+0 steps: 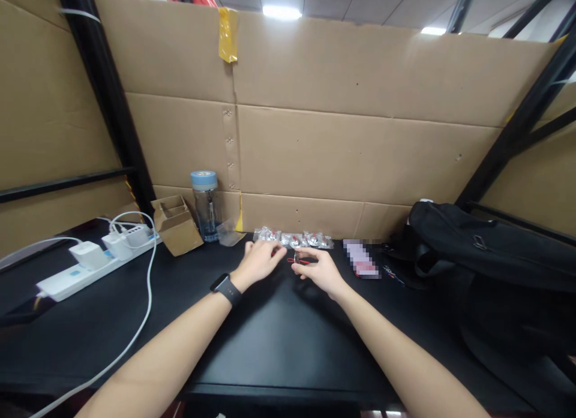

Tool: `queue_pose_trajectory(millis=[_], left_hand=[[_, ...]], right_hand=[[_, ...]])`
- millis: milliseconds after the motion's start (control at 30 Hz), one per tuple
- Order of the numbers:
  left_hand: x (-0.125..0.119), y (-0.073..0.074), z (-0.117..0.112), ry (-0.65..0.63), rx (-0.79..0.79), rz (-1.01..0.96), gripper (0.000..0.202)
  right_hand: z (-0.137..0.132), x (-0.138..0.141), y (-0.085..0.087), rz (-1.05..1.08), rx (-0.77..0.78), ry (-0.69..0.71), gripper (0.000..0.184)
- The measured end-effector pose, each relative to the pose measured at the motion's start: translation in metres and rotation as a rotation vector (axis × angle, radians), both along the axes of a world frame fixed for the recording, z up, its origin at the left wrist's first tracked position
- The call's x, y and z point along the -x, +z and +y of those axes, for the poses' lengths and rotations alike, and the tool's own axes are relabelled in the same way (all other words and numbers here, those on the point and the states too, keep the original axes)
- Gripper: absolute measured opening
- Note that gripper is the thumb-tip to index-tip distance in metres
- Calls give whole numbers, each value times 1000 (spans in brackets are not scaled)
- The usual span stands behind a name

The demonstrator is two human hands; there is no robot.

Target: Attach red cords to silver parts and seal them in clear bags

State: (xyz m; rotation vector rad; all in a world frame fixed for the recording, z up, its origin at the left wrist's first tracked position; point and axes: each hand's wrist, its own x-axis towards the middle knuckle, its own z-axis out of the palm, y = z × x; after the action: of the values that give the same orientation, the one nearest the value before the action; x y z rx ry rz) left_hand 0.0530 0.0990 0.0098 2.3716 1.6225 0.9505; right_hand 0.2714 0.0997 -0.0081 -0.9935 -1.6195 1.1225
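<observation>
Far left, a white power strip [63,282] lies on the black table [292,352], plugs seated in it, a white cable [150,286] curving down toward the near edge. Next along, an open cardboard box [180,239] sits tilted beside a blue-lidded bottle [207,211], which stands upright, with a clear plastic piece [231,234] just to its right.

Now the left hand [261,262], dark watch [227,288] at the wrist: palm down, fingers bent, right in front of a row of clear packets [294,241] along the cardboard wall [310,160]. Whether those fingertips grip anything, I can't tell from here.

Across a narrow gap, the right hand [296,259] has thumb and fingers pinched on a small piece [296,258], seemingly round, with a red strand [290,260] showing beside it, between the two hands. Further right lies a phone [360,259], its screen blurred out, and then a big black bag [495,244] fills the right end.
</observation>
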Motion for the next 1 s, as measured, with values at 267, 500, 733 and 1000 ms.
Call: queue_pose_trajectory(millis=[267, 500, 733, 1000], left_hand=[[89, -8, 31, 567, -49, 391, 24], [99, -1, 32, 628, -36, 389, 33], [74, 24, 20, 429, -213, 250, 29], [-20, 15, -29, -353, -149, 279, 22]], right_hand=[[4, -14, 15, -111, -68, -89, 52], [5, -18, 19, -121, -97, -92, 53], [14, -31, 24, -182, -243, -183, 47], [20, -48, 34, -311, -366, -183, 40]])
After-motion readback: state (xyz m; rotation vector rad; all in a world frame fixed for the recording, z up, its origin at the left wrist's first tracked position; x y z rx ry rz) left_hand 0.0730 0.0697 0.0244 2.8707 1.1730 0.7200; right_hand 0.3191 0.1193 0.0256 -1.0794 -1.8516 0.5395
